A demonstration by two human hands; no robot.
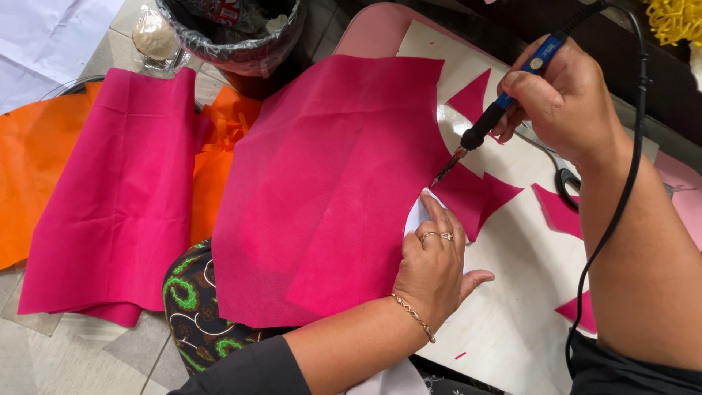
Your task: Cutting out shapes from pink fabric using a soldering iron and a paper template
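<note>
The right hand closes its fingers around a blue-handled hot cutting tool, its tip touching the pink fabric sheet. The left hand lies flat, fingers spread narrow, pressing a white template on that sheet, which is spread over the pale bench. Pink offcuts lie nearby; more pink and orange cloth rests on the floor.

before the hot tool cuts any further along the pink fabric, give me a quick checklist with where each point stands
1. Right hand grips hot cutting tool: ok.
2. Tool tip on pink fabric: ok.
3. Left hand pins fabric over white template: ok.
4. Left fingers clear of tip: not ok, close.
5. Black cord clear of the cut: ok.
6. Tip hot: cannot tell.
</note>
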